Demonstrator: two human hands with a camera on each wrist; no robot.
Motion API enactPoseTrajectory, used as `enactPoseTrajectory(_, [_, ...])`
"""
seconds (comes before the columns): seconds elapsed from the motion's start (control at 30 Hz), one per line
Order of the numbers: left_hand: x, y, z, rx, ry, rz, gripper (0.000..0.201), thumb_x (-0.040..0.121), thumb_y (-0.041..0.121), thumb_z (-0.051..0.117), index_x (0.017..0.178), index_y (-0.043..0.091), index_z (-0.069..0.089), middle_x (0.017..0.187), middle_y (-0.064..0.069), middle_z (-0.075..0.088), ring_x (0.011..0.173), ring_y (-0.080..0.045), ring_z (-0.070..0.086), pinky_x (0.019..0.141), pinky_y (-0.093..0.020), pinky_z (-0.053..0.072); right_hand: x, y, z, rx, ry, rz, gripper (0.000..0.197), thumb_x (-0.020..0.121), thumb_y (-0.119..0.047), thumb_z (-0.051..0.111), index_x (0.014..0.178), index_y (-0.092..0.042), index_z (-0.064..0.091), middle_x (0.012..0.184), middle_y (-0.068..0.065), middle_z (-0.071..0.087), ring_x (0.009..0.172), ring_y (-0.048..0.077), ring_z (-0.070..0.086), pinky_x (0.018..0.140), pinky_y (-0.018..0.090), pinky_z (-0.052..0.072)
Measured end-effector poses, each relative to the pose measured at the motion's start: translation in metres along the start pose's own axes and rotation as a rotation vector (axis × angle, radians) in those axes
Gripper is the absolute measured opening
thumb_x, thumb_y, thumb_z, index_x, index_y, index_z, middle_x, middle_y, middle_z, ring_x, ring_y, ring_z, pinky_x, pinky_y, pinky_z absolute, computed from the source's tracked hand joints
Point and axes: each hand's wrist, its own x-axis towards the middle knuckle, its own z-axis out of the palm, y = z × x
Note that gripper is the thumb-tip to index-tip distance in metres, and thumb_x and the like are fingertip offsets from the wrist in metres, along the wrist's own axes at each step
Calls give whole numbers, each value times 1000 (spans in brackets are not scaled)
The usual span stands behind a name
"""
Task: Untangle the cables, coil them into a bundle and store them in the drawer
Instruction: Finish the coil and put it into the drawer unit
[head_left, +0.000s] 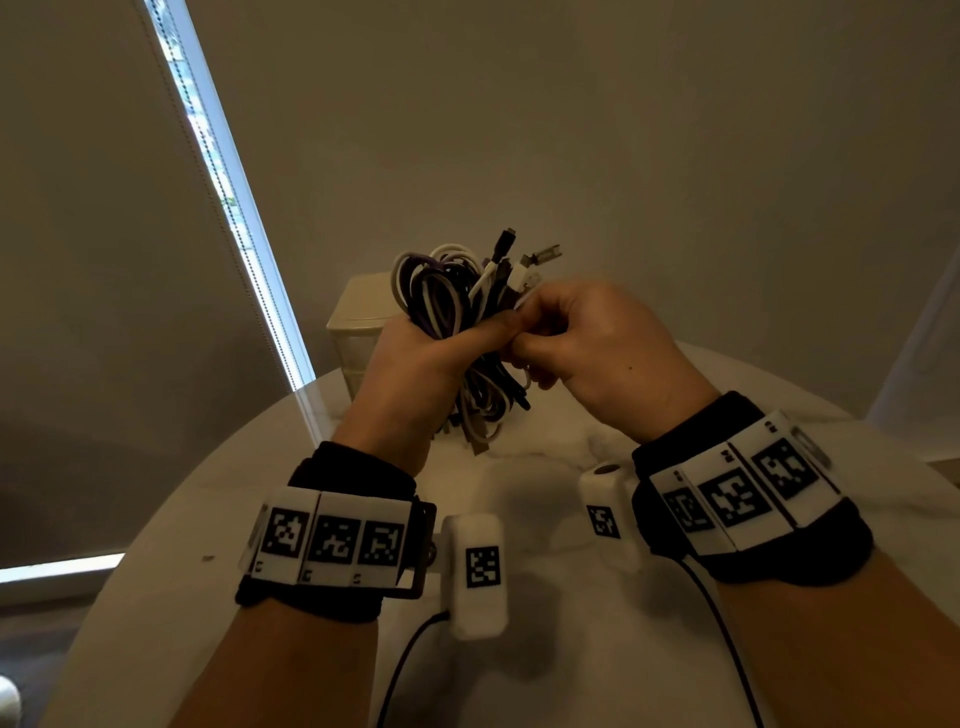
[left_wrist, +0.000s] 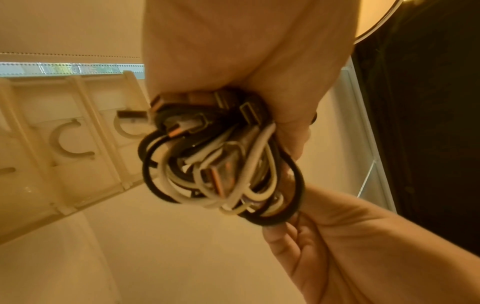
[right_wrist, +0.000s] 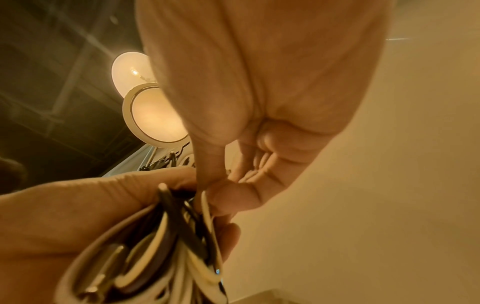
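Note:
A coiled bundle of black, white and purple cables (head_left: 457, 306) is held upright above the round table. My left hand (head_left: 441, 353) grips the bundle round its middle, thumb across the front. Plug ends stick up from its top and loops hang below the fist (left_wrist: 221, 170). My right hand (head_left: 571, 338) meets the left thumb and pinches a white cable (right_wrist: 206, 207) at the bundle's side between thumb and forefinger. The cream drawer unit (head_left: 358, 322) stands behind the bundle at the table's far edge; its drawer fronts (left_wrist: 67, 144) look closed.
The white marble table (head_left: 519, 519) lies under both forearms. A window with drawn blinds (head_left: 218, 171) stands to the left and a plain wall behind. A ceiling lamp (right_wrist: 153, 117) shows in the right wrist view.

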Motion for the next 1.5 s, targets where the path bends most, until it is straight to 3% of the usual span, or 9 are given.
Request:
enactPoseTrajectory(0.2, [2,-7,4,67,146,61,17,92,19,72,106,28,71,99,-1,77,96,-15,74,89,-44,62,1,-1,0,95,-66,73,16,86,-24,75,91,-12,66,78,1,72,68,12,69,66,24,58])
enactPoseTrajectory(0.5, [6,-11,-1,-50,161,36,25,91,4,67,116,9,69,106,-21,72,102,-38,72,84,-58,61,1,3,-1,150,-171,50,8,89,-24,72,96,-19,73,93,0,75,90,14,70,91,38,57])
enactPoseTrajectory(0.7, [6,-11,2,-169,277,-8,15,88,11,72,103,7,72,95,-16,73,98,-37,73,79,-48,63,2,3,-4,339,-228,104,17,92,-21,67,94,-5,72,95,12,75,92,18,73,91,33,58])
enactPoseTrajectory(0.87, [6,-10,4,-246,235,-48,8,95,12,64,98,8,70,82,-4,74,83,-23,76,71,-38,62,3,7,-3,386,-163,132,9,89,-19,70,85,-11,69,86,5,72,79,12,71,77,24,59])
enactPoseTrajectory(0.97, [7,-10,4,-264,237,-29,13,97,11,62,107,5,67,80,-3,69,81,-20,72,69,-32,59,3,6,-3,257,-167,55,13,91,-27,68,90,-15,73,87,0,74,80,6,67,80,27,56])
enactPoseTrajectory(1.1, [9,-9,-6,-128,315,-6,7,93,16,70,99,12,69,74,1,66,79,-23,68,71,-39,57,1,7,-2,111,-236,39,22,97,-35,59,106,-24,75,96,-6,75,92,5,68,91,33,52])
enactPoseTrajectory(1.2, [9,-8,-26,186,372,55,4,90,17,72,95,17,72,87,-15,72,84,-30,71,74,-47,58,1,11,2,70,-256,94,24,101,-32,53,115,-23,71,100,-8,75,93,7,70,95,35,53])
enactPoseTrajectory(1.37, [8,-15,-60,412,433,-24,22,81,26,71,92,7,70,90,-22,70,80,-29,69,75,-48,60,0,7,16,-113,-249,99,25,100,-34,52,98,-22,73,92,-7,75,88,8,68,91,37,54])
enactPoseTrajectory(1.5, [8,-18,-75,377,440,-79,29,76,30,69,96,10,72,91,-17,71,88,-32,71,83,-55,60,9,-2,51,-297,-459,139,27,101,-32,50,98,-22,74,93,-8,74,89,11,67,84,31,53])
